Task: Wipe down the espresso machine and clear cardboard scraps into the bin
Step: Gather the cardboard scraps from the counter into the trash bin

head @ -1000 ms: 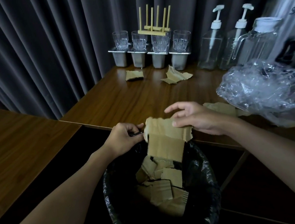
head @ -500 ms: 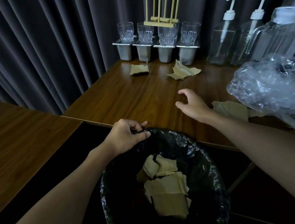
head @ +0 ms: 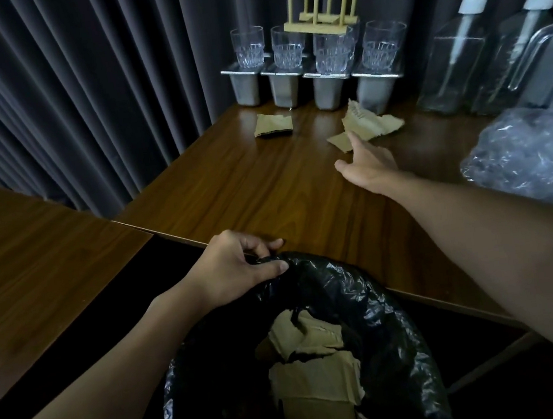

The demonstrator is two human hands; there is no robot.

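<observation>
A bin lined with a black bag point(head: 393, 306) stands below the front edge of the wooden counter point(head: 266, 190), with several cardboard scraps point(head: 314, 370) inside. My left hand point(head: 237, 269) grips the bag's rim at the bin's far left side. My right hand point(head: 366, 164) stretches over the counter, empty, fingers spread, its fingertips just short of a torn cardboard pile point(head: 369, 124). A second folded cardboard scrap point(head: 274, 125) lies further left near the back. The espresso machine is out of view.
Four metal containers with glasses point(head: 314, 67) and a wooden rack point(head: 324, 7) line the back by the dark curtain. Pump bottles point(head: 456, 47) and a jug stand at the right. Crumpled clear plastic wrap point(head: 530, 152) lies right of my arm. A second wooden top point(head: 22, 259) sits left.
The large cardboard piece dropped from my right hand into the bin. My right hand then reached forward across the counter toward the torn pile. My left hand kept its hold on the bag.
</observation>
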